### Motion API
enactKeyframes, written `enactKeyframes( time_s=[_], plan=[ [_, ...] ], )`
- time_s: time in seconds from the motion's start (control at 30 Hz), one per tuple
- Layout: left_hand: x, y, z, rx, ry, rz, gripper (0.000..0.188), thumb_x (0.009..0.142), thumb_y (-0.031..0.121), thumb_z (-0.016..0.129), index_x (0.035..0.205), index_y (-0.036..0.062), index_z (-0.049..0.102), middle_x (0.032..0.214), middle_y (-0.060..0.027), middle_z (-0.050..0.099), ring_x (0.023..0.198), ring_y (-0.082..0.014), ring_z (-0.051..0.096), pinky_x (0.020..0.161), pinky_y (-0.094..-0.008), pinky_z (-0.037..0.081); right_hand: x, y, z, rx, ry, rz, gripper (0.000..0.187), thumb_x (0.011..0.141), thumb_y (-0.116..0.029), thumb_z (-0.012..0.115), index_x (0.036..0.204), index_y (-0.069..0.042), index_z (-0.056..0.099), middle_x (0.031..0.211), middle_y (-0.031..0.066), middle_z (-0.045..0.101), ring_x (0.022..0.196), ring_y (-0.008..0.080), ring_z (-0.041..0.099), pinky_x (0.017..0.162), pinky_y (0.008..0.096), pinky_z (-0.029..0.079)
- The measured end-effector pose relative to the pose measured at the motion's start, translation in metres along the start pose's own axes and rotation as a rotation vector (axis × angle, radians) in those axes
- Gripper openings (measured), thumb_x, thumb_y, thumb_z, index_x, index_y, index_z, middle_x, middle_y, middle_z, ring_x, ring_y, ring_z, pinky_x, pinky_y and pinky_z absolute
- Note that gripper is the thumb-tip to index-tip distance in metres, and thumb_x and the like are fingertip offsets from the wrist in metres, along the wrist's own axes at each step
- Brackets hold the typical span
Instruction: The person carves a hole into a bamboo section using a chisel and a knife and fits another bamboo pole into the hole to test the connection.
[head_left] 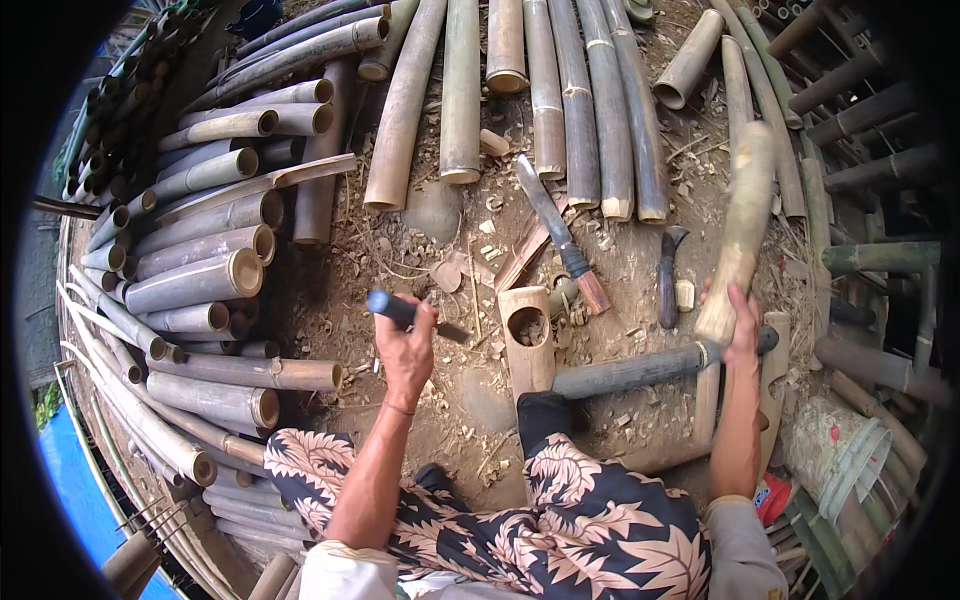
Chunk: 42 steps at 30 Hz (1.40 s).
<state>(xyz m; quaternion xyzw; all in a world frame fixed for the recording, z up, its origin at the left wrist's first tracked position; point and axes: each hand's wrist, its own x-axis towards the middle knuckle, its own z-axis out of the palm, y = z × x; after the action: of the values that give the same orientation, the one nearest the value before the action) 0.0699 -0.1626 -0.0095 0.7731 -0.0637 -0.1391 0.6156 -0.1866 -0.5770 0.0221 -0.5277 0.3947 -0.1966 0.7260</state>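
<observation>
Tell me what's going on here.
A person's left hand grips a dark-handled bladed tool, while the right hand holds up a thick, pale club, blurred in the picture. Between the hands is a bamboo piece with a round hole; neither tool appears to touch it. A large knife lies on the ground beyond, with cut bamboo lengths around.

The blurred wooden club [750, 205] partly hides the right hand [741, 322].

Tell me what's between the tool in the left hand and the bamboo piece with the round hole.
The head view shows chip-strewn ground between the tool and the bamboo piece.
</observation>
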Motion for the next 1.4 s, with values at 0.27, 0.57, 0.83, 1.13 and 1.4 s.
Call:
enactKeyframes(
  time_s=[0.27, 0.57, 0.83, 1.13, 1.4],
  plan=[
    [-0.035, 0.029, 0.045, -0.837, 0.142, -0.329, 0.033, 0.098, 0.03, 0.061, 0.118, 0.0123, 0.043, 0.116, -0.0136, 0.063, 0.113, -0.0287, 0.062, 0.084, -0.051, 0.056, -0.115, -0.089, 0.069, 0.084, -0.173, -0.162, 0.096, 0.078, -0.068, 0.066, 0.136, 0.003, 0.039, 0.117, 0.0167, 0.058, 0.094, 0.0255, 0.067, 0.084, 0.0404, 0.058],
    [-0.053, -0.031, 0.066, -0.7, 0.062, -0.282, 0.023, 0.099, 0.021, 0.062, 0.112, 0.0079, 0.047, 0.103, -0.0082, 0.064, 0.101, -0.0199, 0.066, 0.087, -0.0358, 0.054, -0.158, -0.106, 0.129, -0.097, -0.31, -0.2, 0.092, 0.066, -0.038, 0.081, 0.132, 0.012, 0.04, 0.119, 0.0222, 0.055, 0.093, 0.0278, 0.067, 0.076, 0.0385, 0.06],
    [-0.064, -0.007, 0.063, -0.683, 0.002, -0.159, 0.027, 0.098, 0.023, 0.062, 0.112, 0.0059, 0.048, 0.101, -0.0096, 0.065, 0.096, -0.0193, 0.068, 0.083, -0.0344, 0.059, -0.167, -0.126, 0.151, -0.283, -0.331, -0.189, 0.092, 0.062, -0.04, 0.082, 0.129, 0.012, 0.045, 0.115, 0.0211, 0.06, 0.092, 0.0269, 0.068, 0.077, 0.0377, 0.058],
    [-0.061, -0.009, 0.077, -0.646, 0.017, -0.145, 0.029, 0.096, 0.026, 0.066, 0.108, 0.0055, 0.049, 0.096, -0.0106, 0.067, 0.092, -0.0197, 0.069, 0.082, -0.0343, 0.059, -0.149, -0.135, 0.172, -0.428, -0.449, -0.107, 0.098, 0.058, -0.024, 0.082, 0.14, 0.006, 0.036, 0.123, 0.0171, 0.057, 0.109, 0.025, 0.06, 0.095, 0.0372, 0.048],
    [-0.059, -0.016, 0.085, -0.639, -0.027, -0.162, 0.028, 0.095, 0.025, 0.068, 0.108, 0.0046, 0.054, 0.095, -0.0085, 0.067, 0.089, -0.0157, 0.067, 0.078, -0.03, 0.054, -0.13, -0.13, 0.216, -0.58, -0.6, -0.511, 0.107, 0.06, -0.021, 0.083, 0.147, 0.005, 0.026, 0.123, 0.0199, 0.058, 0.101, 0.0269, 0.065, 0.089, 0.0359, 0.053]
  ],
)
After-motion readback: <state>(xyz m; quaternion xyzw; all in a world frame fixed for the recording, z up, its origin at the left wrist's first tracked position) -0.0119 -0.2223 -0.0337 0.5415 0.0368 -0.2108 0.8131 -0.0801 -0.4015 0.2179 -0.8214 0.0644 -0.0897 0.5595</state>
